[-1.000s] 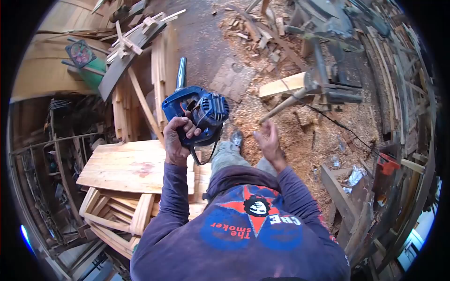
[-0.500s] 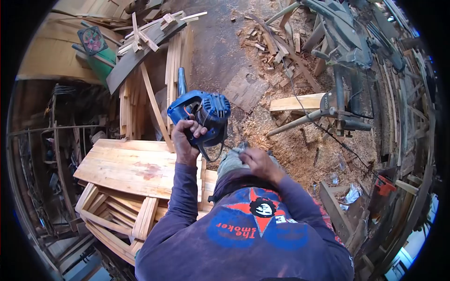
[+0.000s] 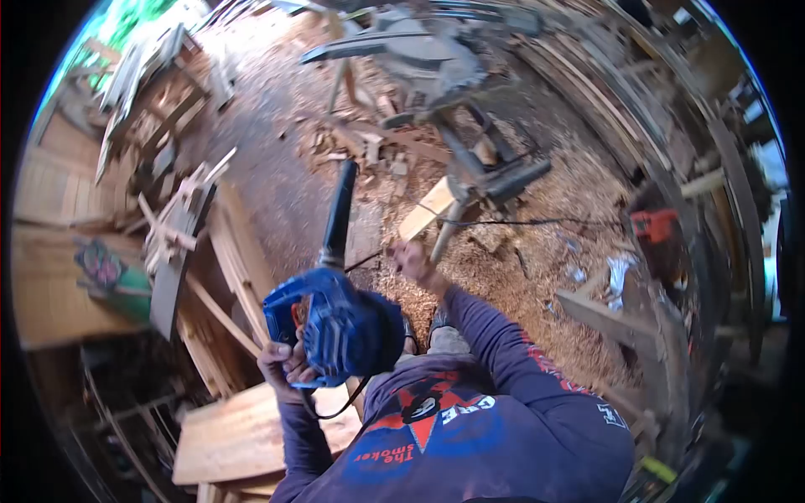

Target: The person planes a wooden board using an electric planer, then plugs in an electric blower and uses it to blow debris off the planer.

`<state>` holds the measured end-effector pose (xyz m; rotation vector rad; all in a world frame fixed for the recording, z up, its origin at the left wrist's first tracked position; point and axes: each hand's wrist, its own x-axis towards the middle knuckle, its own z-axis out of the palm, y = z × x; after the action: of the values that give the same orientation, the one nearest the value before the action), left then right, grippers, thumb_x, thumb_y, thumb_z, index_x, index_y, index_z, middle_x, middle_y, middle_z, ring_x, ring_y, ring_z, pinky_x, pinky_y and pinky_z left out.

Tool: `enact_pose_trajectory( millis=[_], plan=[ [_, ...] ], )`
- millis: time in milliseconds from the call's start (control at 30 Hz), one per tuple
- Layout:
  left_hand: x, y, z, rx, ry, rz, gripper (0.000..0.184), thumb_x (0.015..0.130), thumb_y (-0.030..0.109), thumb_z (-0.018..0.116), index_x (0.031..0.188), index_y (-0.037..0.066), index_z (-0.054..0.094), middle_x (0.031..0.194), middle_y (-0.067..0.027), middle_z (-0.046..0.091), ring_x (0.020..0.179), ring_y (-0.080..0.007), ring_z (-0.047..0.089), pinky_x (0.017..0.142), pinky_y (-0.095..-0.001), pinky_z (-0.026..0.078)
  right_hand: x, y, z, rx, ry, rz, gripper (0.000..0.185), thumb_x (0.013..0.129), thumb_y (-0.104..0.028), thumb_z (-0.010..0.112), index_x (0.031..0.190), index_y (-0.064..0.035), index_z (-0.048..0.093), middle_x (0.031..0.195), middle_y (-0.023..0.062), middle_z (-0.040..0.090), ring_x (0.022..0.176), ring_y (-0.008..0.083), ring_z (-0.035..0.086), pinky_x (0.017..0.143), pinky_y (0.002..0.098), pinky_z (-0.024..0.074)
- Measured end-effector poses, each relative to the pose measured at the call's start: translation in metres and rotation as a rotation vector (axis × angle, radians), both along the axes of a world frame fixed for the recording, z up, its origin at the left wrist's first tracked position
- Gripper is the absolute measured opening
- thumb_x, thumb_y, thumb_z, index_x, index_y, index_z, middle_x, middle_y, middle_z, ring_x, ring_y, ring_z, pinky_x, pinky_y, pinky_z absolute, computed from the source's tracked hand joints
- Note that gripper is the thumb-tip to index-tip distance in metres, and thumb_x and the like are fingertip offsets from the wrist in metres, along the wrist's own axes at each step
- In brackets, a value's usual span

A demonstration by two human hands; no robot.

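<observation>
A blue electric blower [image 3: 335, 327] with a long dark nozzle [image 3: 340, 214] is held up in front of my torso, the nozzle pointing away from me. My left hand [image 3: 285, 366] is closed around its handle. The blower's black cord [image 3: 340, 411] loops below the handle. My right hand [image 3: 413, 265] is out in front, to the right of the nozzle, its fingers curled. A thin dark cord stretch [image 3: 366, 259] reaches those fingers from behind the blower; blur hides the exact grip.
Sawdust and wood offcuts [image 3: 369, 147] cover the floor ahead. A machine on a metal stand [image 3: 478, 159] stands beyond, with a black cable [image 3: 537, 221] running right to a red object [image 3: 654, 225]. Wooden panels [image 3: 239, 432] lie at left, near leaning boards [image 3: 235, 243].
The view has turned right and tilted up. The blower is lower in view, its nozzle now more visible. My right hand has moved from near my lap out forward.
</observation>
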<state>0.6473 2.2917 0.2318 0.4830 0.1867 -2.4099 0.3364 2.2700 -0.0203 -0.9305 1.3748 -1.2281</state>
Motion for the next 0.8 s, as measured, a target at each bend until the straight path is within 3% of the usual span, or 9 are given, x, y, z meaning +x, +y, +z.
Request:
enact_pose_trajectory(
  millis=[100, 167, 267, 400, 533, 600, 667, 733, 800],
  plan=[
    [-0.014, -0.014, 0.004, -0.533, -0.819, -0.518, 0.037, 0.082, 0.011, 0.054, 0.113, -0.007, 0.063, 0.063, -0.0009, 0.056, 0.044, -0.0111, 0.049, 0.044, -0.0267, 0.044, -0.091, 0.019, 0.174, 0.123, 0.284, 0.09, 0.019, 0.101, -0.016, 0.059, 0.103, -0.0016, 0.072, 0.097, 0.01, 0.075, 0.084, 0.0126, 0.066, 0.068, 0.0275, 0.0552],
    [-0.054, -0.014, 0.032, -0.955, -0.9, -1.019, 0.047, 0.066, 0.005, 0.074, 0.112, -0.003, 0.067, 0.089, -0.0043, 0.068, 0.066, -0.0113, 0.061, 0.062, -0.0265, 0.05, -0.129, 0.046, 0.146, 0.039, 0.175, 0.078, 0.019, 0.097, -0.01, 0.058, 0.107, -0.0009, 0.072, 0.1, 0.0098, 0.074, 0.086, 0.0137, 0.066, 0.075, 0.0279, 0.0554],
    [-0.091, -0.024, 0.041, -1.298, -0.829, -1.002, 0.041, 0.074, 0.006, 0.073, 0.114, 0.0, 0.068, 0.089, 0.0033, 0.065, 0.076, -0.0053, 0.055, 0.068, -0.0247, 0.049, -0.151, 0.108, 0.121, -0.122, 0.053, -0.097, 0.027, 0.091, 0.0, 0.054, 0.113, 0.0017, 0.069, 0.108, 0.011, 0.073, 0.092, 0.0171, 0.067, 0.084, 0.0298, 0.0562],
    [-0.113, -0.041, 0.052, -1.445, -0.773, -1.248, 0.041, 0.075, 0.008, 0.074, 0.115, 0.0, 0.068, 0.088, 0.0016, 0.067, 0.077, -0.0058, 0.057, 0.071, -0.0268, 0.05, -0.155, 0.185, 0.145, 0.295, 0.21, -0.185, 0.022, 0.099, -0.008, 0.056, 0.116, 0.0025, 0.066, 0.103, 0.0105, 0.071, 0.093, 0.0145, 0.066, 0.086, 0.029, 0.053],
    [-0.143, -0.035, 0.041, -1.568, -0.322, -1.323, 0.032, 0.076, 0.009, 0.075, 0.106, 0.001, 0.068, 0.081, -0.0002, 0.067, 0.071, -0.0085, 0.06, 0.066, -0.0291, 0.051, -0.156, 0.212, 0.089, -0.414, -0.461, -0.359, 0.025, 0.095, -0.017, 0.067, 0.113, 0.0004, 0.063, 0.086, 0.0071, 0.065, 0.085, 0.0183, 0.062, 0.081, 0.0369, 0.0503],
    [-0.172, -0.029, 0.038, -1.714, -0.006, -1.48, 0.029, 0.074, 0.011, 0.076, 0.1, 0.002, 0.068, 0.077, -0.0058, 0.068, 0.068, -0.0141, 0.064, 0.063, -0.033, 0.051, -0.161, 0.217, 0.155, -0.436, -0.634, -0.507, 0.021, 0.093, -0.02, 0.066, 0.094, 0.0008, 0.062, 0.077, 0.0077, 0.059, 0.077, 0.0229, 0.06, 0.079, 0.0416, 0.0503],
    [-0.196, -0.016, 0.043, -1.811, 0.137, -1.534, 0.03, 0.073, 0.012, 0.077, 0.1, 0.002, 0.068, 0.077, -0.0078, 0.068, 0.067, -0.016, 0.064, 0.062, -0.0339, 0.051, -0.192, 0.24, 0.187, -0.602, -0.567, -0.395, 0.018, 0.093, -0.014, 0.065, 0.082, -0.0003, 0.063, 0.085, 0.0104, 0.062, 0.082, 0.0236, 0.061, 0.082, 0.0408, 0.0501],
    [-0.202, -0.013, 0.035, -1.936, 0.257, -1.573, 0.032, 0.072, 0.013, 0.077, 0.101, 0.002, 0.068, 0.077, -0.0122, 0.068, 0.065, -0.0204, 0.065, 0.06, -0.0361, 0.05, -0.214, 0.282, 0.237, -0.708, -0.348, -0.24, 0.016, 0.094, -0.014, 0.064, 0.098, 0.0013, 0.067, 0.094, 0.0111, 0.066, 0.083, 0.0232, 0.062, 0.083, 0.0413, 0.051],
    [-0.199, -0.024, 0.026, -1.867, 0.217, -1.602, 0.032, 0.072, 0.014, 0.077, 0.101, 0.002, 0.068, 0.077, -0.0115, 0.068, 0.065, -0.0195, 0.065, 0.061, -0.0355, 0.05, -0.195, 0.359, 0.283, -0.48, -0.003, -0.669, 0.02, 0.091, -0.012, 0.066, 0.105, 0.0022, 0.069, 0.095, 0.012, 0.069, 0.085, 0.022, 0.063, 0.079, 0.0383, 0.0518]
  ],
)
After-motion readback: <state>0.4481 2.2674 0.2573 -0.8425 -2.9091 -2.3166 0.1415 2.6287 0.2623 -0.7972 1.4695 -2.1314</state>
